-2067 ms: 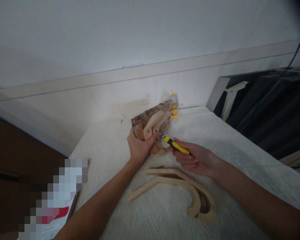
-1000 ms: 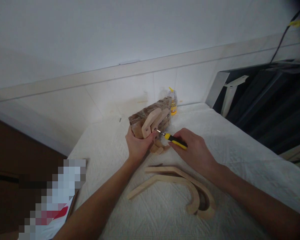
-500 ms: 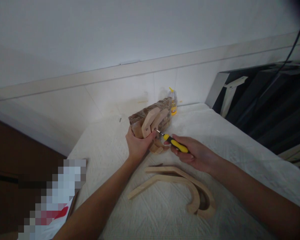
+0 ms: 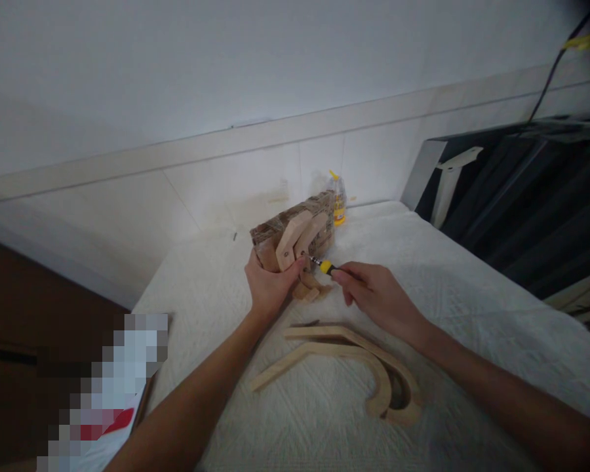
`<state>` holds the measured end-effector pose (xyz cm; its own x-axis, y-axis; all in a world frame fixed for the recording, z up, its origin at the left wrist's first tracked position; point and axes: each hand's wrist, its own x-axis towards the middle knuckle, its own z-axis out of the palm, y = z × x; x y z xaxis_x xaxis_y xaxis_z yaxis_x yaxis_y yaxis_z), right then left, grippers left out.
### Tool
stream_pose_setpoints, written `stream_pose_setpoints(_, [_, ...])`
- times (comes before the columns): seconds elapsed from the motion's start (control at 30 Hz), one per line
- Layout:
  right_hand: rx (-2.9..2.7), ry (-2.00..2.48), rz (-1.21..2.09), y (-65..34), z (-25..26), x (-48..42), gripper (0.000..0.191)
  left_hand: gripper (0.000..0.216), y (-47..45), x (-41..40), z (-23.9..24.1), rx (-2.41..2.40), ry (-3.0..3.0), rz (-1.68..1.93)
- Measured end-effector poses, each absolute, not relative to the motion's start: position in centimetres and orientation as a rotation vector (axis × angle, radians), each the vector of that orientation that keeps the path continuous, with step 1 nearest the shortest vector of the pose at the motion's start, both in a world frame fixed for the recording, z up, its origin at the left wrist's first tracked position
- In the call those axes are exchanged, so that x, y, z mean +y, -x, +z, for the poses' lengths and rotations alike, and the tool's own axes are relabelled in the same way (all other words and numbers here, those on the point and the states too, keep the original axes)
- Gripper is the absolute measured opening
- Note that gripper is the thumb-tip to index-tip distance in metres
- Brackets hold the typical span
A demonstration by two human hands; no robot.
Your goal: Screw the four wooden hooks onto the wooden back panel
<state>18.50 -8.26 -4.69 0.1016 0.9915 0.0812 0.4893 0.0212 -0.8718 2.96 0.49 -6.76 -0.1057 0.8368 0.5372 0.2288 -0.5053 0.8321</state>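
My right hand (image 4: 373,292) is closed round the handle of a yellow-and-black screwdriver (image 4: 327,267). Its metal tip meets a screw in the right one of two angled wooden pieces (image 4: 291,237). The left piece also has a dark screw in it. Both pieces lean against a cardboard box (image 4: 323,244) wrapped in shiny clear tape or film. My left hand (image 4: 270,282) grips the wooden pieces at their lower left, thumb close to the screwdriver tip, other fingers hidden behind. Below the thumb is another small curved wooden part (image 4: 309,288).
Two curved wooden strips (image 4: 337,351) lie nearer me on the white cloth (image 4: 216,367). Behind the box stands a clear bottle with a yellow cap (image 4: 339,203), close to the white wall (image 4: 196,190). Dark panels (image 4: 526,183) lean at the right. A small screw-like bit (image 4: 235,236) lies at the left.
My right hand has turned and slid forward on the screwdriver, now covering most of its handle. My left hand and the wooden pieces keep their place. The view has shifted slightly.
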Motion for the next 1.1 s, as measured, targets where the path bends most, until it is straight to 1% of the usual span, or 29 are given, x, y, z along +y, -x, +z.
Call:
stream_pose_setpoints(0.07, [-1.181,1.380,1.399,-18.5,-4.3,-8.1,0.038,0.053,-2.9,0.5,-6.8,1.163,-1.687,1.647])
stream_pose_setpoints(0.1, [-1.014,1.255,1.647,-18.5,-4.2,-8.0,0.039,0.053,-2.9,0.4,-6.8,1.158,-1.689,1.645])
stream_pose_setpoints(0.13, [-0.877,1.149,1.824,-18.6,-4.1,-7.9,0.039,0.053,-2.9,0.5,-6.9,1.155,-1.689,1.645])
stream_pose_setpoints(0.17, [-0.791,1.079,1.926,-18.6,-4.1,-7.9,0.037,0.054,-2.9,0.5,-6.9,1.156,-1.687,1.644])
stream_pose_setpoints(0.2, [-0.755,1.054,1.951,-18.6,-4.1,-7.9,0.035,0.054,-3.0,0.5,-7.0,1.155,-1.683,1.641])
stream_pose_setpoints(0.23, [-0.762,1.068,1.906,-18.5,-4.3,-7.8,0.032,0.055,-3.0,0.5,-7.0,1.152,-1.679,1.638])
stream_pose_setpoints(0.3, [-0.890,1.184,1.635,-18.4,-4.6,-7.8,0.025,0.054,-2.9,0.7,-7.1,1.143,-1.674,1.633])
stream_pose_setpoints(0.4, [-1.275,1.432,0.884,-18.2,-5.3,-7.9,0.023,0.052,-2.9,0.7,-7.2,1.124,-1.675,1.641])
stream_pose_setpoints(0.47, [-1.536,1.567,0.396,-18.3,-5.6,-8.2,0.017,0.052,-3.0,0.7,-7.2,1.118,-1.672,1.642])
stream_pose_setpoints(0.5, [-1.645,1.626,0.210,-18.3,-5.7,-8.3,0.013,0.052,-3.0,0.6,-7.2,1.115,-1.664,1.640])
stream_pose_setpoints(0.53, [-1.735,1.683,0.062,-18.4,-5.7,-8.5,0.009,0.054,-3.0,0.6,-7.1,1.112,-1.654,1.636])
stream_pose_setpoints(0.6, [-1.847,1.776,-0.163,-18.4,-5.6,-8.8,0.014,0.055,-3.1,0.4,-7.0,1.105,-1.641,1.625])
stream_pose_setpoints(0.67, [-1.861,1.828,-0.286,-18.3,-5.2,-8.9,0.021,0.055,-3.1,0.3,-7.0,1.091,-1.654,1.626])
stream_pose_setpoints(0.7, [-1.840,1.840,-0.296,-18.2,-5.1,-8.9,0.023,0.055,-3.1,0.3,-7.0,1.080,-1.672,1.628])
stream_pose_setpoints(0.77, [-1.762,1.834,-0.183,-18.1,-4.7,-8.7,0.022,0.056,-3.1,0.2,-7.0,1.061,-1.705,1.636])
stream_pose_setpoints(0.8, [-1.706,1.812,-0.047,-18.0,-4.6,-8.6,0.021,0.057,-3.1,0.1,-7.0,1.053,-1.715,1.640])
stream_pose_setpoints(0.83, [-1.622,1.773,0.154,-18.0,-4.5,-8.5,0.023,0.057,-3.1,0.1,-7.0,1.048,-1.720,1.640])
stream_pose_setpoints(0.93, [-1.274,1.476,1.027,-18.3,-4.5,-8.1,0.028,0.057,-3.2,0.0,-7.0,1.040,-1.727,1.630])
stream_pose_setpoints(1.0, [-1.083,1.253,1.442,-18.4,-4.6,-7.9,0.025,0.056,-3.2,-0.1,-6.9,1.042,-1.746,1.623])
stream_pose_setpoints(1.03, [-1.015,1.168,1.568,-18.4,-4.6,-7.9,0.022,0.055,-3.2,-0.1,-6.9,1.044,-1.750,1.626])
stream_pose_setpoints(1.1, [-0.886,1.079,1.687,-18.3,-4.5,-7.9,0.020,0.054,-3.3,0.0,-7.0,1.033,-1.733,1.628])
